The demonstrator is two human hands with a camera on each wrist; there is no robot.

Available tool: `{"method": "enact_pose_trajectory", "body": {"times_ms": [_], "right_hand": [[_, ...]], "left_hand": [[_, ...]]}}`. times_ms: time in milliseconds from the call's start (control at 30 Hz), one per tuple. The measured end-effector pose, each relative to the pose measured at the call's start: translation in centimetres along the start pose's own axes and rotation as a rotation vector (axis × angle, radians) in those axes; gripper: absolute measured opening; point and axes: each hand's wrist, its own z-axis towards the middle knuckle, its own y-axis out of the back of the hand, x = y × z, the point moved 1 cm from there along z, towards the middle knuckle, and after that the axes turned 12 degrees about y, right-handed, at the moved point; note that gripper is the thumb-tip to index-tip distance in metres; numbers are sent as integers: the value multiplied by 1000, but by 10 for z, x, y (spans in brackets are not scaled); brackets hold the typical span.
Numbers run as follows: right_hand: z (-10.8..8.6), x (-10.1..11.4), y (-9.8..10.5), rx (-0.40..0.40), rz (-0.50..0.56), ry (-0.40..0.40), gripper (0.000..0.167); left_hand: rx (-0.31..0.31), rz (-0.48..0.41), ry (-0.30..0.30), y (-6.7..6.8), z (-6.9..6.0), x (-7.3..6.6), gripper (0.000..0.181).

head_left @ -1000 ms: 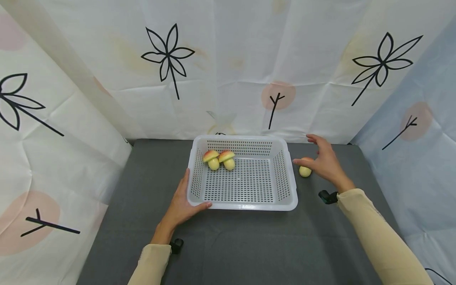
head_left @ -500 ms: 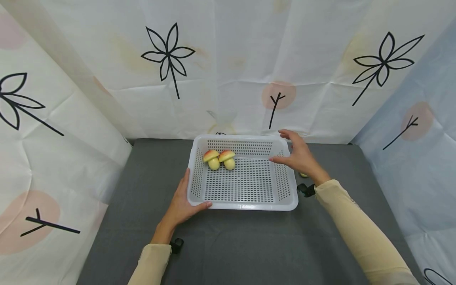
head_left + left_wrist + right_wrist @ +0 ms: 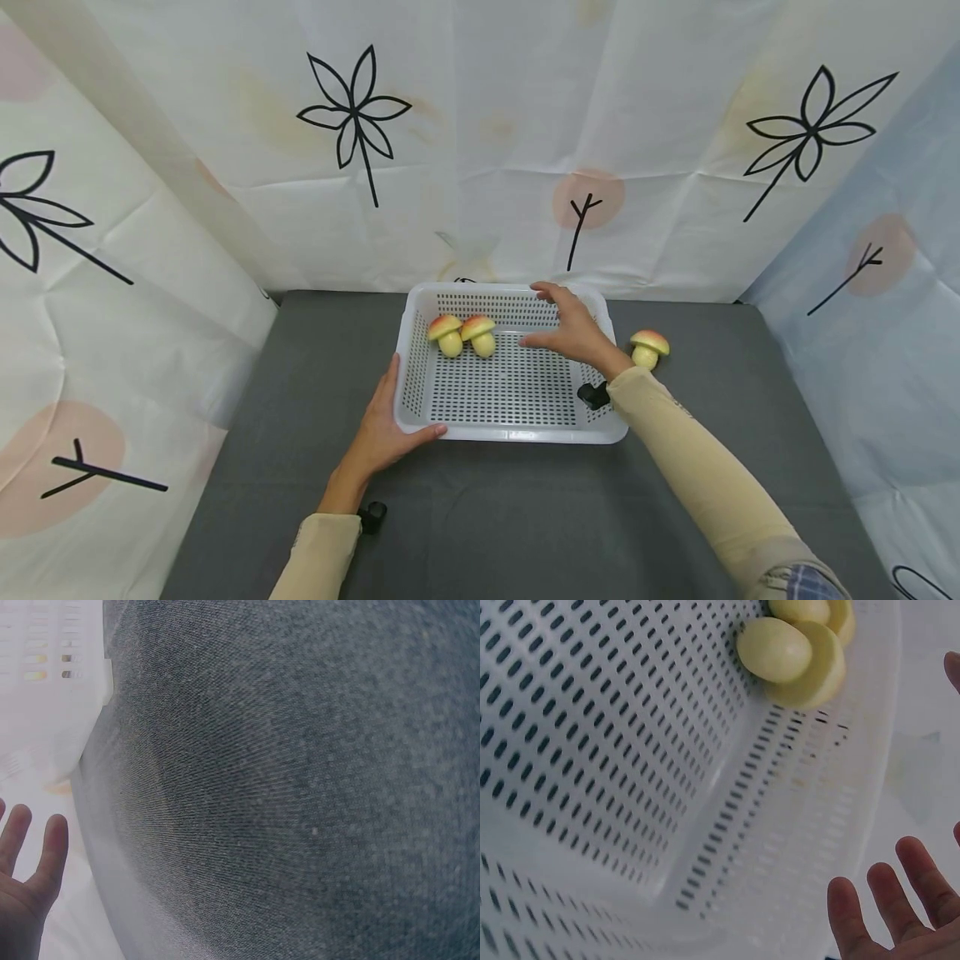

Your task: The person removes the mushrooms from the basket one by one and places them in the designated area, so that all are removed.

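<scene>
A white perforated plastic basket (image 3: pixel 510 435) stands on the grey cloth. Two toy mushrooms, a left one (image 3: pixel 446 336) and a right one (image 3: pixel 478 335), lie side by side at its back left, with red-yellow caps and pale stems. My left hand (image 3: pixel 382 433) rests against the basket's front left corner, thumb along the front rim; the left wrist view shows straight, spread fingers (image 3: pixel 51 855). Over the basket's right half hovers my right hand (image 3: pixel 573 333), thumb and fingers apart and holding nothing. A third toy mushroom (image 3: pixel 648 347) lies outside, right of the basket, partly behind the right forearm.
Grey cloth (image 3: pixel 480 517) covers the table in front of and beside the basket. A white patterned fabric wall (image 3: pixel 480 167) rises close behind the basket, with more fabric at both sides. A dark cable (image 3: pixel 911 579) shows at the lower right.
My right hand has moved left from above the outside mushroom to over the basket, bringing that mushroom back into sight. The left hand, basket and the two mushrooms inside stay put.
</scene>
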Motion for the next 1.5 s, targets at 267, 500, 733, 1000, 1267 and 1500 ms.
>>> {"method": "enact_pose_trajectory", "body": {"times_ms": [267, 500, 733, 1000, 1267, 1500], "right_hand": [[16, -9, -34, 66, -13, -14, 92], [29, -16, -56, 95, -33, -48, 93], [39, -18, -72, 142, -35, -76, 95], [45, -20, -87, 193, -81, -91, 99], [45, -19, -96, 212, -116, -127, 99], [46, -23, -103, 210, -186, -118, 99]], "left_hand": [[1, -6, -11, 0, 0, 1, 133], [4, -8, -2, 0, 0, 0, 133], [4, -1, 2, 0, 1, 1, 133], [7, -1, 10, 0, 0, 0, 133], [6, -11, 3, 0, 0, 0, 132], [4, -12, 2, 0, 0, 0, 133]]}}
